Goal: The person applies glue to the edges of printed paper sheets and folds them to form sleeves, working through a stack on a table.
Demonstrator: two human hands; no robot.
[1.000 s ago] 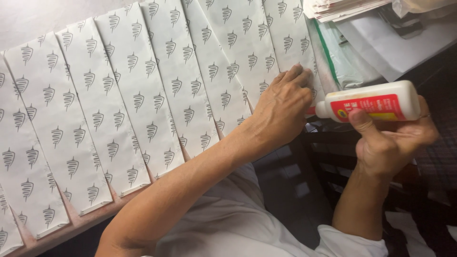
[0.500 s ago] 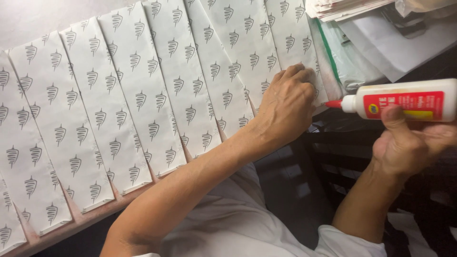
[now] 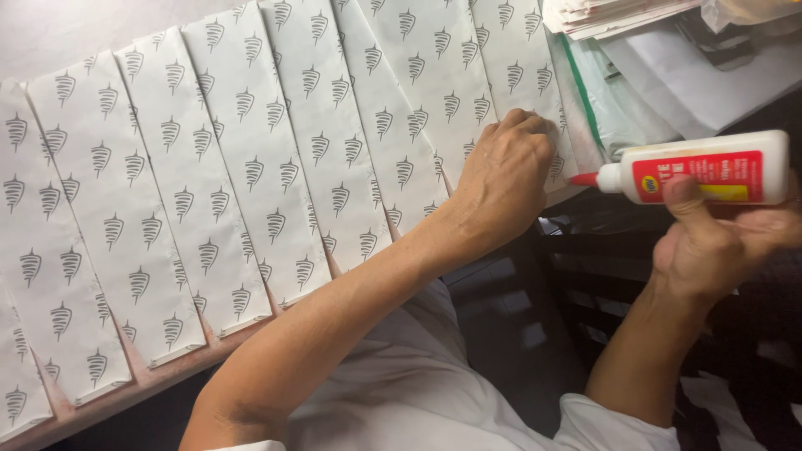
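Left hand (image 3: 505,179) pressed flat on rightmost patterned paper strip (image 3: 522,71) at counter (image 3: 125,388) edge. Right hand (image 3: 710,242) clamped on glue bottle (image 3: 710,169), long axis horizontal, red tip aimed left, just beside left hand.

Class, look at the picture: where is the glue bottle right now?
The glue bottle is at the right of the head view, held by the right hand, its red tip beside the left hand.
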